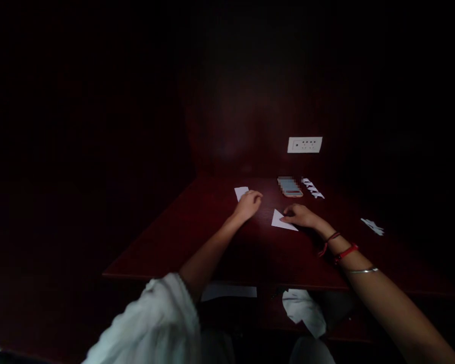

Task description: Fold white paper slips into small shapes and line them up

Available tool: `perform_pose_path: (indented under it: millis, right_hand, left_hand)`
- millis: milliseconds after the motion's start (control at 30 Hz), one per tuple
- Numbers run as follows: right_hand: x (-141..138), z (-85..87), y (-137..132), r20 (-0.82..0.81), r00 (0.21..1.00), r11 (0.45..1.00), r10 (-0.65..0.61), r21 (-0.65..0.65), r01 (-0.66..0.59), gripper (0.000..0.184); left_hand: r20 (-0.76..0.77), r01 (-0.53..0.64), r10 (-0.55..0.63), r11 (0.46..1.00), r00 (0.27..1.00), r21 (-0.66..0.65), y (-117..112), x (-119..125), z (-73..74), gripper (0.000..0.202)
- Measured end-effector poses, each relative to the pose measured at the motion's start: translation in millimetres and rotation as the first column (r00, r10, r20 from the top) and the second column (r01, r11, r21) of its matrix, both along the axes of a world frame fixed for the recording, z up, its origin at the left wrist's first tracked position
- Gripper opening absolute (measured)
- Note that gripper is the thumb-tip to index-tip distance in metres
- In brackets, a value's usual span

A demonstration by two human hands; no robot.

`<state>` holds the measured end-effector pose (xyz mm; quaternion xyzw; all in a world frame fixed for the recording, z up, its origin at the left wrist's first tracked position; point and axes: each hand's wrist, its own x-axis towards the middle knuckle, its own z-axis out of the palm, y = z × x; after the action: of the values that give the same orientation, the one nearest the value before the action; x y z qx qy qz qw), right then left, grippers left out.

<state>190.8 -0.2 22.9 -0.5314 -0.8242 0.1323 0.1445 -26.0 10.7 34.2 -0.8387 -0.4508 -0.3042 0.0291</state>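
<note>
Right grip [301,216] is partly curled, its thumb lying over the near face of a white triangle [276,222]; whether the paper is truly pinched or only pressed, I cannot tell. Left grip [249,203] is loosely bent, fingers bunched, in front of a second paper [240,192]; whether it touches that sheet is hidden.

The triangle lies flat around the middle of the worktop [182,222], between the two hands and nearer the right. The step in hand seems to be handling this folded piece, perhaps settling or creasing it. Judging from the pose, the next move calls for steady thumb pressure and, if the piece is to be lifted, a finger worked under its edge.

Beyond the right hand sit a phone [290,187] and a patterned strip [313,188], close beside each other, so reaching that way is tight. A thin bundle [372,226] lies farther right, well apart from the hand. The wall, with a socket [305,144], limits the back. More room for sliding lies left of the triangle and toward the front edge, though both forearms cross that edge.
</note>
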Motion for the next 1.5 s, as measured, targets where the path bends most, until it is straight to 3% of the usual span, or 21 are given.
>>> perform_pose_path:
  millis: [67, 133, 267, 400, 567, 700, 867, 1000, 1233, 1333, 1500]
  right_hand:
    - [3.8, 0.6, -3.7, -0.036, 0.999, 1.0, 0.006, -0.015, -0.007, 0.033]
    - [4.2, 1.0, -5.2, -0.052, 0.999, 1.0, 0.006, -0.023, -0.007, 0.031]
    - [0.2, -0.3, -1.7, -0.01, 0.999, 0.998, -0.042, -0.054, 0.041, 0.019]
    - [1.2, -1.2, -0.6, 0.005, 1.0, 0.999, -0.022, -0.045, 0.022, 0.02]
    - [4.0, -1.0, -3.6, 0.011, 1.0, 0.999, 0.027, -0.037, -0.027, 0.036]
    - [1.3, -2.0, -3.4, 0.015, 0.999, 0.998, -0.044, -0.037, 0.045, 0.025]
    - [0.7, -2.2, -4.3, -0.066, 0.996, 0.998, -0.059, 0.004, 0.059, 0.013]
    - [3.6, -0.6, -4.3, -0.172, 0.983, 0.992, -0.061, 0.096, 0.078, 0.009]
    - [8.7, 3.1, -0.7, -0.341, 0.935, 0.968, -0.093, 0.191, 0.166, 0.011]
    - [8.7, 2.5, 0.8, -0.478, 0.873, 0.98, -0.098, 0.105, 0.167, 0.014]
    - [6.4, 7.1, -4.9, -0.731, 0.647, 0.973, -0.217, -0.212, 0.086, 0.023]
  left_hand:
    - [-0.097, 0.134, -0.139, 0.989, 0.986, -0.059, 6.9, 41.1, -6.6, 0.024]
    - [-0.19, 0.246, -0.264, 0.963, 0.946, -0.112, 7.1, 59.6, -15.7, 0.023]
    - [-0.183, 0.383, -0.404, 0.913, 0.896, -0.139, 6.2, 46.4, -26.0, 0.024]
    - [-0.16, 0.428, -0.463, 0.879, 0.872, -0.211, 11.6, 31.2, -21.2, 0.026]
    - [-0.118, 0.402, -0.443, 0.877, 0.889, -0.265, 14.8, 32.4, -16.7, 0.03]
    - [-0.074, 0.347, -0.39, 0.879, 0.918, -0.327, 13.2, 32.2, -16.7, 0.021]
    - [0.021, 0.392, -0.407, 0.864, 0.913, -0.316, 13.7, 31.8, -18.6, 0.009]
    - [0.114, 0.402, -0.386, 0.876, 0.915, -0.265, 17.1, 31.9, -20.3, 0.01]
    - [0.275, 0.451, -0.374, 0.833, 0.886, -0.32, 18.4, 31.0, -18.7, 0.014]
    - [0.366, 0.516, -0.399, 0.795, 0.841, -0.319, 15.2, 28.7, -15.0, 0.018]
    - [0.56, 0.632, -0.363, 0.652, 0.745, -0.419, 9.9, 23.9, -9.4, 0.032]
